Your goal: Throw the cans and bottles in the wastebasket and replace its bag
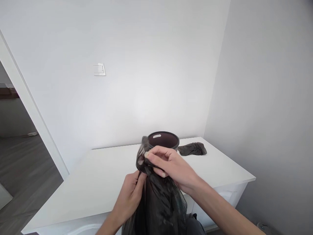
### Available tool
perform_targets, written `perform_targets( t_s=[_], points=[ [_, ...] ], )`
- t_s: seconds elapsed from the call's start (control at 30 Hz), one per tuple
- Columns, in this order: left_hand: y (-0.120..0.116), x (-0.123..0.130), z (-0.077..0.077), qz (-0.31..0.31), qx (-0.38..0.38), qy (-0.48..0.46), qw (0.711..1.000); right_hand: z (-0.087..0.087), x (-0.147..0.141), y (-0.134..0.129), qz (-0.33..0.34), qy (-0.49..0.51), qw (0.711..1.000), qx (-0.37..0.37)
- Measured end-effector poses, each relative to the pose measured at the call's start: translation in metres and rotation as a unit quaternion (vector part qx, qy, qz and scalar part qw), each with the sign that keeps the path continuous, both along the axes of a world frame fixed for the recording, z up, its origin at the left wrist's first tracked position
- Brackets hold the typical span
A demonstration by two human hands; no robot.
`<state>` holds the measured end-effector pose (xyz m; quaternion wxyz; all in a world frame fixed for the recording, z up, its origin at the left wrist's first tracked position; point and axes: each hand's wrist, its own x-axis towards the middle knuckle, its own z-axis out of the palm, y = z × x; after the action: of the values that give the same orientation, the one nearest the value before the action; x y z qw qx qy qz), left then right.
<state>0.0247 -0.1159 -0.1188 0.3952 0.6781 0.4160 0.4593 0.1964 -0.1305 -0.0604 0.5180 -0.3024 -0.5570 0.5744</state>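
A thin black plastic bag [161, 202] hangs from both hands in front of the white cabinet top's front edge, its gathered neck twisted into a loop at the top. My left hand [133, 189] is closed on the bag's neck, low and to the left. Higher up on the right, my right hand [168, 163] pinches the plastic between thumb and fingers beside the loop. Behind the hands stands a dark round bin [166, 139] with an oval handle hole; its lower part is mostly hidden.
Right of the bin, a crumpled black bag [193, 149] lies on the white cabinet top [97, 179]. Walls rise behind and to the right, with a light switch [99, 69] at the back. A doorway is at the far left.
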Motion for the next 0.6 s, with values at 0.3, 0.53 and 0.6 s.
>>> perform_targets(
  t_s=[0.3,0.53,0.6],
  points=[
    [-0.005,-0.012,0.021,-0.016,-0.25,-0.474,0.844,-0.032,0.052,-0.01,-0.087,0.205,0.975,-0.023],
    [-0.02,0.012,0.042,-0.065,-0.243,-0.529,0.81,-0.074,0.059,-0.01,-0.095,0.362,0.925,-0.056],
    [-0.024,0.019,0.047,-0.05,-0.248,-0.52,0.816,-0.083,0.06,-0.011,-0.098,0.375,0.919,-0.067]
  ],
)
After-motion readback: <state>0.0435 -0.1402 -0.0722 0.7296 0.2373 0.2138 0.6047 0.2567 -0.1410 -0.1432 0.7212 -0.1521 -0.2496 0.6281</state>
